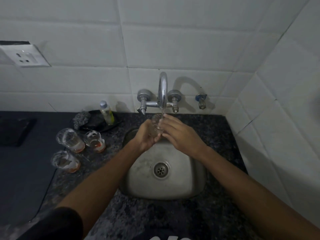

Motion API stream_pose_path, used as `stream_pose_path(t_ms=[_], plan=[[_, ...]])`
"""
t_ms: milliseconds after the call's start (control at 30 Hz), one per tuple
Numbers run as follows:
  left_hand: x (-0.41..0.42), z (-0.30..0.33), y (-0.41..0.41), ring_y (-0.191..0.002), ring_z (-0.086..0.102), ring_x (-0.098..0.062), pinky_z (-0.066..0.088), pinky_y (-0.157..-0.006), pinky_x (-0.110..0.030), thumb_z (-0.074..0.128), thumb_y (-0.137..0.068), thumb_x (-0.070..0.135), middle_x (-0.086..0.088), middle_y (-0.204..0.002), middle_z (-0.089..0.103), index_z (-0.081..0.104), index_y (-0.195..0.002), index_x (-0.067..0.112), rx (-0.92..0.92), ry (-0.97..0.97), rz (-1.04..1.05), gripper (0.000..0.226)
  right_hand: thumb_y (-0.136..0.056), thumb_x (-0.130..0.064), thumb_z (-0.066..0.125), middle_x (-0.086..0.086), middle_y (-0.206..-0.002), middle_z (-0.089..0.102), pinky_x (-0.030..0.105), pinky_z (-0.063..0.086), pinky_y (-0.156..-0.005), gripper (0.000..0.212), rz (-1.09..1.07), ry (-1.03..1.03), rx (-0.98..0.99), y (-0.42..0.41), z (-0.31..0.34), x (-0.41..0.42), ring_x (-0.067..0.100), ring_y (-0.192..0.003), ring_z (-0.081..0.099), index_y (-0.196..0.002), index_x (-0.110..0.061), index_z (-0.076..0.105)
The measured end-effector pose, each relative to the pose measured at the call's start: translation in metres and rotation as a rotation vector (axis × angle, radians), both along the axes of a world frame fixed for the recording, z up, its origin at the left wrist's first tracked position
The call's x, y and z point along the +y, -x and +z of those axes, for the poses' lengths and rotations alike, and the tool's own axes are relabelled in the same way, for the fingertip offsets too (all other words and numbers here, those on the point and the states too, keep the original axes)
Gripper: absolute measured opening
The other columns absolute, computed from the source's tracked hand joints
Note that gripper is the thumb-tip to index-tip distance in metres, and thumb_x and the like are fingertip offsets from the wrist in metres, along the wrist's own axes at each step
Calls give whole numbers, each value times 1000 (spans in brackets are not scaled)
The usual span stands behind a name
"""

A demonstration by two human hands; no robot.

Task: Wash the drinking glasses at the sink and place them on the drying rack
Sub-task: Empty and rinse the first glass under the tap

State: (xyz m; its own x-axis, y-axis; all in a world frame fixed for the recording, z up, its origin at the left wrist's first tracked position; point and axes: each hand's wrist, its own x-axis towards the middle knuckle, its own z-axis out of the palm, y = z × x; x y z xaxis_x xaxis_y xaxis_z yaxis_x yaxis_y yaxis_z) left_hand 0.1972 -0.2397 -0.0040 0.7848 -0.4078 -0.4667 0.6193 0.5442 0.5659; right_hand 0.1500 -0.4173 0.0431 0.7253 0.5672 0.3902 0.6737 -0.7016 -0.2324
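Sleeve (57, 222): dark cloth on the left upper arm, at the bottom edge; both forearms bare, reaching up over the basin.
Countertop (216, 135): speckled dark stone, polished, wrapping round the sink on all sides.
Sink (195, 179): small brushed-steel basin, square with rounded corners, dulled and spotted; round perforated drain (161, 169) in its middle.
Left hand (144, 135): fingers curled round the lower part of the held glass, gripping it from the left.
Right hand (180, 134): fingers lie against the glass's right side, tips up near its rim; whether they clasp it or only press on it cannot be told.
Held glass (155, 124): clear tumbler, tilted with the mouth toward the wall, between both hands above the far edge of the sink, directly under the running water.
Tap (162, 90): chrome gooseneck spout on a wall-mounted mixer with two round knobs; a thin stream falls from it onto the glass.
Dirty glasses (71, 140): three clear tapered tumblers standing on the counter left of the sink, foam-streaked inside with reddish residue at the bottoms; two at the back near each other, one in front.
Steel scrubber (81, 118): grey wiry wad on a dark shallow dish.
Bottle (107, 112): slim clear plastic, pale cap, yellow-green label, leaning on the same dish.
Wall (190, 40): glossy white rectangular tiles; a white socket plate (24, 56) at left.
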Motion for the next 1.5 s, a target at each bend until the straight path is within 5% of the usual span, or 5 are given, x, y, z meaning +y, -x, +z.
stream_pose_path(t_ms=[600,767,1000,1200,1500], plan=[[0,12,-4,-66,63,-18,51,-58,-30,46,-105,37,-5,-80,65,72,-91,14,-33,-275,-263,39,-100,-21,52,-3,-121,68,38,52,-71,26,486,726,-35,-47,38,-6,21,-110,65,-120,-24,67],[-16,2,-10,-72,61,-26,50,-67,-34,45,-84,17,-10,-81,60,65,-76,11,82,-57,206,22,-103,-29,56,10,-116,68,38,53,-66,26,310,691,52,-49,37,14,29,-101,67,-118,-10,66],[-7,11,-18,-71,65,-17,57,-62,-31,52,-98,23,-4,-78,69,80,-80,14,7,-206,-263,34,-97,-21,67,-1,-90,70,34,51,-61,4,499,756,-72,-65,27,6,21,-82,69,-96,-18,69],[-29,-15,-14,-89,65,-26,53,-82,-35,48,-94,8,-16,-91,66,66,-96,-2,-23,22,135,21,-107,-39,53,12,-122,68,39,52,-74,36,125,757,106,-50,23,16,30,-103,69,-127,-9,59],[-37,-5,-19,-83,66,-25,56,-75,-36,38,-102,10,-16,-89,67,66,-97,0,58,18,94,31,-99,-32,61,8,-104,71,37,55,-65,25,205,725,72,-62,16,-2,28,-88,71,-114,-13,65]])
